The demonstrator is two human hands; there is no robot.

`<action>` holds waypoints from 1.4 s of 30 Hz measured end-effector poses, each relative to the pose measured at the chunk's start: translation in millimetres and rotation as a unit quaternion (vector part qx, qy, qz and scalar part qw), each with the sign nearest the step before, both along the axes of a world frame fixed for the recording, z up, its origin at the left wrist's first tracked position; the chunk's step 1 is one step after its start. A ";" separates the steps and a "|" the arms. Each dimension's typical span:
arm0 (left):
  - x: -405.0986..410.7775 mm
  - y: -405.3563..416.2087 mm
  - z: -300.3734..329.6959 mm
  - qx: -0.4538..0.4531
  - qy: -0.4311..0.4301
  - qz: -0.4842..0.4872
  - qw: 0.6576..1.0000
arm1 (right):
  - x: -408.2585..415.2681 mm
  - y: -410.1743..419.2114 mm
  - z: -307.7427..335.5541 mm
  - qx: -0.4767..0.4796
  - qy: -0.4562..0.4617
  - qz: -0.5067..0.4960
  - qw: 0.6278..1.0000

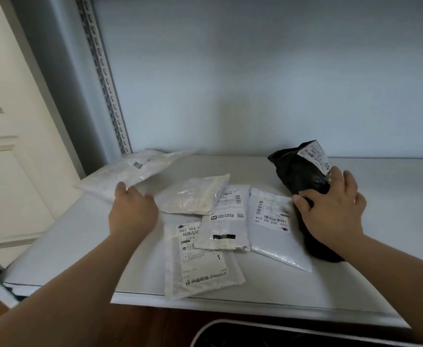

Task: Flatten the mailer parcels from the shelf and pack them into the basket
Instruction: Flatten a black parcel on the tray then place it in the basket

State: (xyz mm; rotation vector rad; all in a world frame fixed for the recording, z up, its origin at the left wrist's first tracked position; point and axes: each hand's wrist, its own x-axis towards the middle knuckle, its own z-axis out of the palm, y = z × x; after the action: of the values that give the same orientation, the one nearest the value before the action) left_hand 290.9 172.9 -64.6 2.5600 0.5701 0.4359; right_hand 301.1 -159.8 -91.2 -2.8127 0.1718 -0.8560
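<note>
The left hand grips the near edge of a white mailer, thumb on top, holding it tilted up off the shelf at the back left, close to the slotted upright. The right hand curls over a black mailer, fingers pressed into its crumpled plastic; the bag stands bulky on the right side, its white label facing up at the top.

Between the hands lie 4 more parcels. A puffy clear-wrapped parcel sits just beside the left hand, overlapping a grey mailer with a black strip. A white mailer with barcodes lies flat, its right edge touching the black bag. A flat labelled mailer reaches the shelf's front edge and slightly overhangs it.

Bare shelf surface lies open on the near left, behind the parcels toward the back wall, and far right. A dark basket rim shows below the shelf's front edge.
</note>
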 end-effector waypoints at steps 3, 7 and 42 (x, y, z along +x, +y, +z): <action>-5.7 -16.9 35.2 0.007 -0.091 0.006 0.996 | 1.1 -6.1 8.8 0.025 0.175 -0.040 0.983; -35.5 -52.9 55.2 0.057 -0.151 -0.060 0.985 | -12.3 -12.3 26.7 0.034 0.086 -0.034 0.995; -318.3 -159.3 92.8 -0.543 0.004 -0.236 0.806 | -364.3 -58.6 88.6 0.373 -0.085 0.137 0.914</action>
State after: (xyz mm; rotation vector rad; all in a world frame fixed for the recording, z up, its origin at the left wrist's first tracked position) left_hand -27.4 13.5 28.2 1.4791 0.0754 -0.0994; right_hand -63.1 -218.4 -2.6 -1.9821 0.0541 -0.7539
